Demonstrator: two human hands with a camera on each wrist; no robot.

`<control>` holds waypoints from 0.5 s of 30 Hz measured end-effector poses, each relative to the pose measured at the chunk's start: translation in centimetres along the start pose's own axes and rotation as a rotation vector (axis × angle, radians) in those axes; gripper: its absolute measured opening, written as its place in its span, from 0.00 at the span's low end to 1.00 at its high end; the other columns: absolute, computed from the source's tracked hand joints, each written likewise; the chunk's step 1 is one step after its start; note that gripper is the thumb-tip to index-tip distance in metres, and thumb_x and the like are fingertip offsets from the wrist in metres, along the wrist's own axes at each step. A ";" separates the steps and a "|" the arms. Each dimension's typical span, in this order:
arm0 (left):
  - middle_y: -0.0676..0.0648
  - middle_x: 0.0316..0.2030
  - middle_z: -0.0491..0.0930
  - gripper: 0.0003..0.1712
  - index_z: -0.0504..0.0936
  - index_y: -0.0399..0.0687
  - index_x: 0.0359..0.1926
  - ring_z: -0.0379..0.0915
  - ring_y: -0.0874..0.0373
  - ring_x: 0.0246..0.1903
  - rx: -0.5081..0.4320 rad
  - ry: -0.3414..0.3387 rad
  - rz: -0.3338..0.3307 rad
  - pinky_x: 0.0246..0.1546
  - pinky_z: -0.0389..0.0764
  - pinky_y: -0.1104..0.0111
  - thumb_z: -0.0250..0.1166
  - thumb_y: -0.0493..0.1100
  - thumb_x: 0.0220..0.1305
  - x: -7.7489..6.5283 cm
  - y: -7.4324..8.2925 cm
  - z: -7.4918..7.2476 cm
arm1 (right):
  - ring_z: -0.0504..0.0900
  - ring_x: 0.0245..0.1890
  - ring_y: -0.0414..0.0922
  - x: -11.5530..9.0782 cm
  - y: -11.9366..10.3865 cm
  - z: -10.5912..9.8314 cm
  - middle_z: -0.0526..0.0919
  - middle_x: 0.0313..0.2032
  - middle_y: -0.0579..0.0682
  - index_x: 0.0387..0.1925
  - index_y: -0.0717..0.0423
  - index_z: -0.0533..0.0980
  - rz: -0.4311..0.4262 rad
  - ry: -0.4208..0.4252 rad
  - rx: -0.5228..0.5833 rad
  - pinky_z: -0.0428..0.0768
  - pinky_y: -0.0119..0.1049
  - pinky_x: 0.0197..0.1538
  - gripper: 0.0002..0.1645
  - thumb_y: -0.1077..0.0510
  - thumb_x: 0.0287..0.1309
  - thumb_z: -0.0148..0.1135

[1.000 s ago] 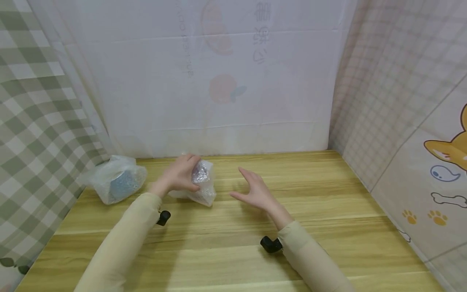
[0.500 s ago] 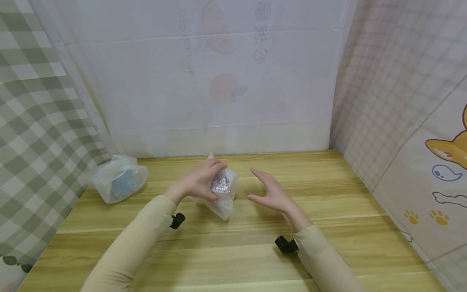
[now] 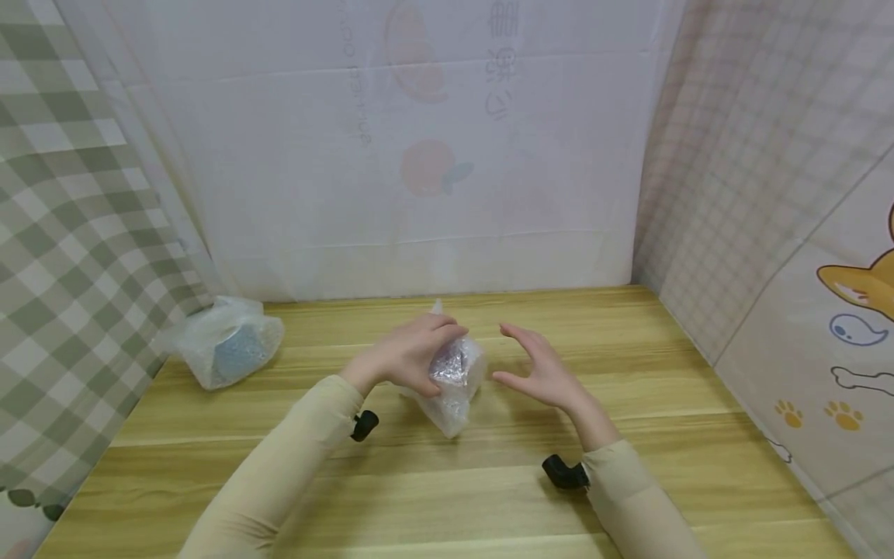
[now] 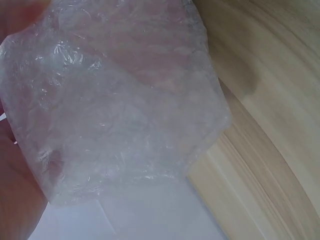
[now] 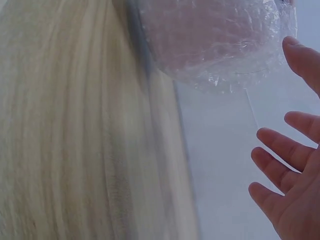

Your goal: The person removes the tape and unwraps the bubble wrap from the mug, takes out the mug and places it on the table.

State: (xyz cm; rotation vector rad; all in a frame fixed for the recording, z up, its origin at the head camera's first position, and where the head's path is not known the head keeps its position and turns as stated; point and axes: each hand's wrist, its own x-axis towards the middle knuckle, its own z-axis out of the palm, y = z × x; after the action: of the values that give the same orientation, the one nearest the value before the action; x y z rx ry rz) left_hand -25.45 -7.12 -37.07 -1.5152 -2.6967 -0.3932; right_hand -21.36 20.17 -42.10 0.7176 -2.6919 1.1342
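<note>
My left hand (image 3: 408, 355) grips a bubble-wrapped bundle (image 3: 457, 376) from its left side, thumb nearer to me and fingers over the far side. Something pinkish shows faintly through the clear wrap (image 4: 115, 115) in the left wrist view, but its kind is hidden by the layers. A loose corner of the wrap points down toward the table. To the right of the bundle, my right hand (image 3: 541, 376) faces it with thumb and fingers spread, holding nothing. The right wrist view shows those fingers (image 5: 272, 170) apart from one another, close to the wrapped bundle (image 5: 210, 40).
A second bubble-wrapped bundle (image 3: 240, 353), with something blue inside, lies at the back left of the wooden table (image 3: 419, 497). A white printed cloth (image 3: 314, 171) hangs behind the table. Checked cloths stand along the left (image 3: 63, 217) and right (image 3: 726, 171) sides.
My left hand has carried the wrapped bundle to the right and slightly toward me. The right hand has shifted right too, still spread. The bundle with the blue thing has stayed put.
</note>
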 end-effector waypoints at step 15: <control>0.43 0.64 0.70 0.57 0.67 0.41 0.69 0.64 0.50 0.64 0.008 -0.032 0.042 0.64 0.68 0.61 0.81 0.53 0.37 1.3 0.9 0.9 | 0.64 0.68 0.59 -0.4 -0.1 -1.1 0.71 0.66 0.58 0.73 0.57 0.61 -0.018 0.045 0.094 0.60 0.63 0.66 0.47 0.56 0.56 0.73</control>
State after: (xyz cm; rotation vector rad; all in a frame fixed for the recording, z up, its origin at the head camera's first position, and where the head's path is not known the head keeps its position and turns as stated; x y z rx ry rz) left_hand -25.30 -5.39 -37.58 -1.5868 -2.6820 -0.3585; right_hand -21.01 21.04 -41.33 0.7199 -2.6045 1.2637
